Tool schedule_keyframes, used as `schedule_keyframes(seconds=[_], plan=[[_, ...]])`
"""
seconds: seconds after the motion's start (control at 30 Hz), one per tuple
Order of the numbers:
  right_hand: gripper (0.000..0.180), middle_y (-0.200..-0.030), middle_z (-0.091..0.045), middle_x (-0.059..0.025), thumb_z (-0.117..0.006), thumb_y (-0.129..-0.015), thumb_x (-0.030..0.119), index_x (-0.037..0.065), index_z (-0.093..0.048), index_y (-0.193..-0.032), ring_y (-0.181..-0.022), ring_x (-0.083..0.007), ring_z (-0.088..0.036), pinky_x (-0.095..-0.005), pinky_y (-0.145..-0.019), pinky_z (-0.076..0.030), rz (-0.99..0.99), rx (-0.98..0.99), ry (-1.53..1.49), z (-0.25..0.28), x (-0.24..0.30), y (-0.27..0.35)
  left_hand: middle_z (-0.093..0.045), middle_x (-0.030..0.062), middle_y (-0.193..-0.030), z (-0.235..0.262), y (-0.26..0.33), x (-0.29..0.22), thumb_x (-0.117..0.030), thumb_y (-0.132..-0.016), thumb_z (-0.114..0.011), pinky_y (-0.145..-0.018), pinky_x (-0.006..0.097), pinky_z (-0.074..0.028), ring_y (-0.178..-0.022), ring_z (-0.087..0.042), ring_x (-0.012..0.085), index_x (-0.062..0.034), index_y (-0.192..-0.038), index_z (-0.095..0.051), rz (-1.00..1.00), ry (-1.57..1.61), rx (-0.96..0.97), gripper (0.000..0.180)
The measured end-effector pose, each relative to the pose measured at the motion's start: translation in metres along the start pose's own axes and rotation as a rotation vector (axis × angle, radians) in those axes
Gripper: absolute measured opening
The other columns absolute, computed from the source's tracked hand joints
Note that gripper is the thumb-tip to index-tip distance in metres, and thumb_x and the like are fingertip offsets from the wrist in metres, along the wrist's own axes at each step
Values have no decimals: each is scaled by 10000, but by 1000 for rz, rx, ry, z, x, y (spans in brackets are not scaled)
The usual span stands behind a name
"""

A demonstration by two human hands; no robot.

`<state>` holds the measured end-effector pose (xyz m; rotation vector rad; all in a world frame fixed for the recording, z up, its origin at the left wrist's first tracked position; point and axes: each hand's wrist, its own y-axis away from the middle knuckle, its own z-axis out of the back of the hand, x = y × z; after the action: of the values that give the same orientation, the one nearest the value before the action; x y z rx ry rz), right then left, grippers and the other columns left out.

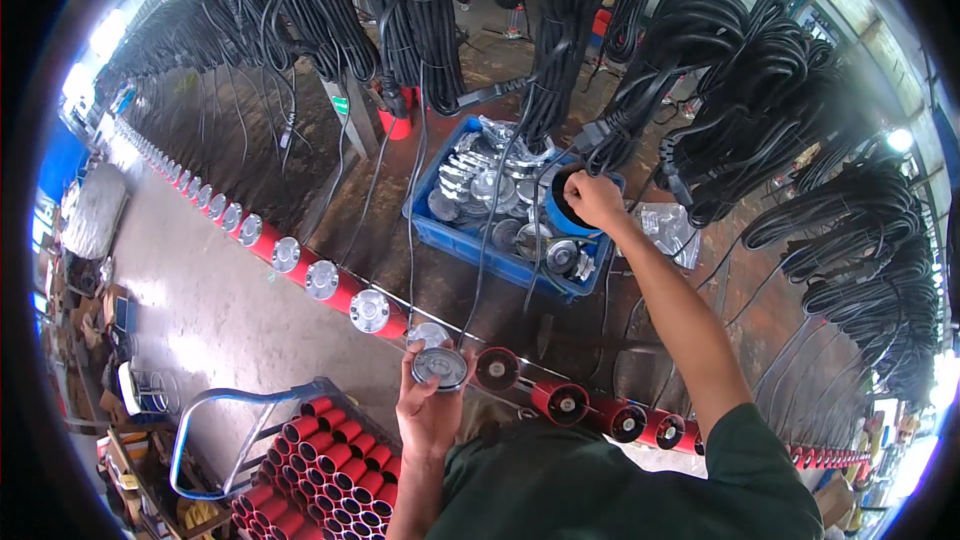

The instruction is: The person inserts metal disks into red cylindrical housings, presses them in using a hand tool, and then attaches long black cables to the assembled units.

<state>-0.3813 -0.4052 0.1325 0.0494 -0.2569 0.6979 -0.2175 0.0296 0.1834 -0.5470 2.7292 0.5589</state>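
The green sleeve fills the lower edge, and just past it the left hand grips a round metal cap by its rim, fingers closed around it, its flat face up. The cap sits right at the row of red tubes, beside an uncapped one just to its right. The right hand reaches far forward into the blue bin of caps, fingers curled at a blue cup; whether they hold anything I cannot tell. Black cables hang above.

Clear plastic bag right of blue crate
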Motion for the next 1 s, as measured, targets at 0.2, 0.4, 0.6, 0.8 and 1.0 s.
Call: schedule_keyframes(seconds=[0.2,0.4,0.6,0.8,1.0], plan=[[188,-998,-797,-127,-637,-1043,178,-6,-673,-1029,-769,-219,-749,-344,-660,-569,-257,-76,-1043,19,28,42,-580,258,-1407,15,6,-16,-26,-856,-693,-1233,626,-367,-1381,-524,491,-88,-1400,-540,-64,59,-18,568],[111,-1175,-758,-168,-596,-1067,127,17,-584,-1058,-957,-178,-741,-331,-780,-613,-392,116,-1416,29,103,171,-537,285,-1461,43,19,-17,-34,-877,-678,-1234,622,-348,-1383,-501,501,-80,-1441,-519,-83,103,-100,589],[164,-1074,-759,-132,-762,-944,82,7,-678,-1064,-949,-210,-765,-359,-788,-634,-94,202,-960,-26,175,242,-526,287,-1475,57,30,-19,-51,-884,-678,-1221,621,-366,-1380,-498,521,-89,-1439,-520,-66,75,-195,579],[277,-1122,-744,-92,-828,-843,82,75,-701,-1089,-1032,-327,-713,-425,-866,-600,313,-77,-603,-54,185,241,-526,285,-1483,52,33,-16,-86,-911,-678,-1208,617,-387,-1366,-522,530,-97,-1449,-508,-68,26,-187,565],[350,-1126,-739,-96,-832,-816,75,72,-684,-1134,-1030,-324,-712,-430,-871,-603,369,-60,-568,-59,185,242,-534,281,-1478,54,37,-14,-91,-925,-669,-1191,609,-415,-1362,-528,530,-106,-1455,-502,-37,30,-189,555]])
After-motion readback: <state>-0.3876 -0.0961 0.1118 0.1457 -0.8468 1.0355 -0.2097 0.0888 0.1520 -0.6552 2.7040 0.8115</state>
